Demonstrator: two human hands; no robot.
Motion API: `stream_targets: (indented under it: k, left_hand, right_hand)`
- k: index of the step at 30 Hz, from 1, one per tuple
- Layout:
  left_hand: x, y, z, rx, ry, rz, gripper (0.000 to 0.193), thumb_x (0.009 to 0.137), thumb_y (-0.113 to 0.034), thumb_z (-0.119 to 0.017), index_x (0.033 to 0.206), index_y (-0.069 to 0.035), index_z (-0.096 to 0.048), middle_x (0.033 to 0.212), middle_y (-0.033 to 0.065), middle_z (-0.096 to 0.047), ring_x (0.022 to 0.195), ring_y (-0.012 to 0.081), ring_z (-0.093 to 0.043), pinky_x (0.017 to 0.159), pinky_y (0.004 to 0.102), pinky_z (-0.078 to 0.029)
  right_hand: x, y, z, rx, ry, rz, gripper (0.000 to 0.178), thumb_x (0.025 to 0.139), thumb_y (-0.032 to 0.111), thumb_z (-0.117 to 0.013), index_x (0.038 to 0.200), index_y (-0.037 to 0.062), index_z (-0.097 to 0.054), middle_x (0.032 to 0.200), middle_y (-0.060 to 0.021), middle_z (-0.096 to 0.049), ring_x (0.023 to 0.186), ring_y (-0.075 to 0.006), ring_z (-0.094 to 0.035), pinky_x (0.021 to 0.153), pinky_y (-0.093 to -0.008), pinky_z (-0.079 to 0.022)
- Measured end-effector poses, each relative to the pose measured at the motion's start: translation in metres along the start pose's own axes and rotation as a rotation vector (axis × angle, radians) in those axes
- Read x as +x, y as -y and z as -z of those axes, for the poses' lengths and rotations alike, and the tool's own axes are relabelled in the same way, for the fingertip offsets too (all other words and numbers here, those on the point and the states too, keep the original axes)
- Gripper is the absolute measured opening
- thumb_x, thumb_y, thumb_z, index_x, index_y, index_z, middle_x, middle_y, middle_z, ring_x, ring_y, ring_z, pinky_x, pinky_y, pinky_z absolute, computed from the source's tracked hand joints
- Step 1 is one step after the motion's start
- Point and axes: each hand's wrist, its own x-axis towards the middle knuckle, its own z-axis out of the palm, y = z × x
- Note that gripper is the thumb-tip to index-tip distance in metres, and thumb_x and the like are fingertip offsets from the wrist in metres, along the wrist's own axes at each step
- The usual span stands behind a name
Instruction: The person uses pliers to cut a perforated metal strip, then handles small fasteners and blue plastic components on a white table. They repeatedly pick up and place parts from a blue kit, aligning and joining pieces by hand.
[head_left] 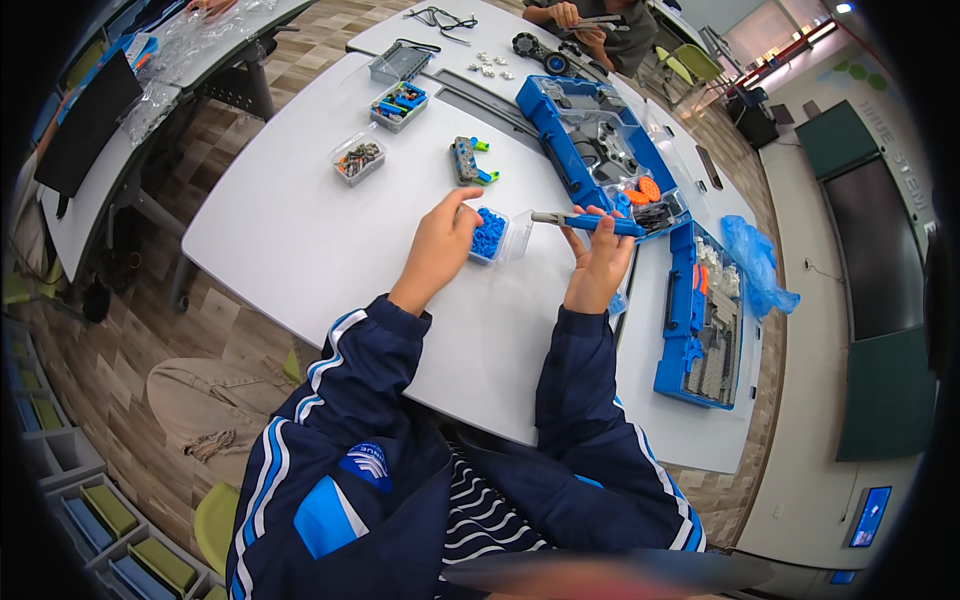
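Observation:
In my right hand (597,265) lies a pair of pliers (600,223) with blue handles and grey jaws, the jaws pointing left. A small clear box (487,257) full of blue plastic pegs (489,232) stands between my hands, its clear lid (515,238) tipped open toward the right. Beside the box's left edge is my left hand (440,245), fingers loosely bent and apart, with nothing visible in them. Just beyond the box, a small grey block assembly (464,160) with bright green and blue parts rests on the white table (300,210).
Farther left stand clear boxes of small metal parts (359,160) and coloured pieces (400,104). To the right are an open blue case (550,140) with a game controller (603,148) and another blue parts case (682,300). A person (610,40) handles grey parts across the table.

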Motion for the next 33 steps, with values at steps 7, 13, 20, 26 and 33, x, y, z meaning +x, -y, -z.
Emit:
stream_targets:
  k: [7, 13, 20, 26, 33]
  left_hand:
    - [0.0, -0.007, 0.031, -0.354, 0.048, 0.002, 0.047, 0.092, 0.001, -0.05, 0.138, 0.003, -0.05, 0.114, 0.0129, -0.068, 0.103, 0.0142, -0.062, 0.088, 0.0245, -0.049]
    - [-0.004, -0.019, 0.034, -0.512, -0.003, 0.026, 0.034, 0.097, -0.007, -0.064, 0.126, 0.006, -0.052, 0.116, 0.0213, -0.07, 0.109, 0.025, -0.069, 0.091, 0.0319, -0.057]
    - [-0.029, -0.038, 0.019, -0.434, 0.151, 0.129, 0.025, 0.098, -0.018, -0.066, 0.113, 0.002, -0.062, 0.108, 0.0145, -0.072, 0.1, 0.0179, -0.069, 0.081, 0.0279, -0.056]
    - [-0.044, -0.042, -0.008, -0.378, 0.069, 0.07, 0.019, 0.097, -0.017, -0.067, 0.106, -0.001, -0.069, 0.095, 0.0034, -0.068, 0.078, 0.0065, -0.057, 0.07, 0.0215, -0.043]
    - [-0.048, -0.061, -0.024, -0.274, 0.052, -0.06, 0.019, 0.094, -0.01, -0.07, 0.108, 0.003, -0.067, 0.093, 0.0035, -0.066, 0.077, 0.0079, -0.055, 0.069, 0.0218, -0.042]
  right_hand:
    - [0.002, -0.003, 0.002, 0.035, 0.018, -0.008, 0.054, 0.101, 0.029, -0.062, 0.136, -0.0003, -0.033, 0.117, -0.0171, -0.059, 0.108, -0.0281, -0.066, 0.084, -0.0412, -0.062]
    - [0.0, 0.0, 0.005, 0.198, 0.052, -0.055, 0.05, 0.099, 0.028, -0.061, 0.135, 0.0009, -0.039, 0.1, -0.0094, -0.056, 0.083, -0.0189, -0.064, 0.073, -0.0383, -0.06]
    - [-0.021, 0.014, -0.004, -0.505, 0.431, 0.323, 0.053, 0.078, 0.009, -0.078, 0.125, 0.0049, -0.054, 0.093, -0.0023, -0.057, 0.073, -0.0095, -0.052, 0.068, -0.0246, -0.046]
    - [-0.042, 0.019, -0.022, -0.286, 0.512, 0.196, 0.042, 0.085, 0.007, -0.07, 0.123, 0.0009, -0.053, 0.105, -0.0102, -0.066, 0.092, -0.0167, -0.066, 0.085, -0.0293, -0.055]
    - [-0.025, 0.033, -0.008, 0.021, 0.595, -0.125, 0.029, 0.089, 0.013, -0.068, 0.113, 0.0038, -0.056, 0.093, -0.0039, -0.062, 0.078, -0.0085, -0.061, 0.065, -0.0232, -0.051]
